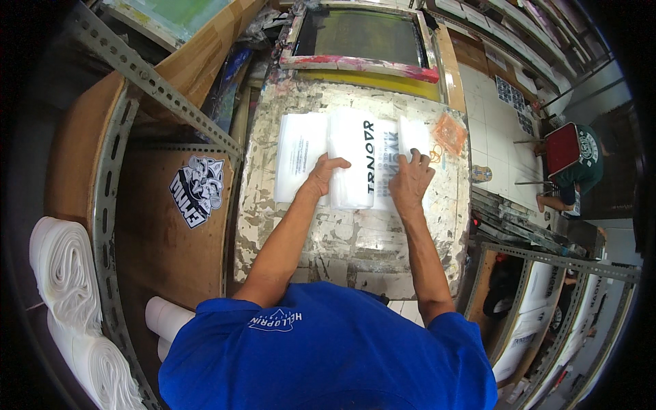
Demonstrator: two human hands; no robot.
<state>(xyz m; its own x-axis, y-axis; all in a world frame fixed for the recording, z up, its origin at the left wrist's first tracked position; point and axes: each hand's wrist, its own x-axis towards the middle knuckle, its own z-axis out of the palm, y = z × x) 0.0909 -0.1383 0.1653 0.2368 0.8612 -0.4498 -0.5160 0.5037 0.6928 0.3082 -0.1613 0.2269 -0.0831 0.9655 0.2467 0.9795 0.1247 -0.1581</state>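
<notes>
White printed plastic bags lie on a paint-stained table in front of me. The middle stack of bags (352,184) carries large black lettering. My left hand (321,175) is closed on this stack's left edge, thumb side on top. Under my left forearm lies a flatter bag pile (298,147) with small print. My right hand (412,181) rests at the right-hand bags (412,130), fingers bent and pressed onto the plastic; its fingertips are partly hidden. Some orange rubber bands (435,154) sit just beyond those fingers, beside a crumpled orange plastic packet (449,133).
A framed printing screen (359,66) stands at the table's (263,225) far end. To the left are a perforated metal rack (113,225) and rolls of white plastic (65,266). Shelves (540,273) stand at the lower right. Another person (581,160) is beside a red chair (562,152).
</notes>
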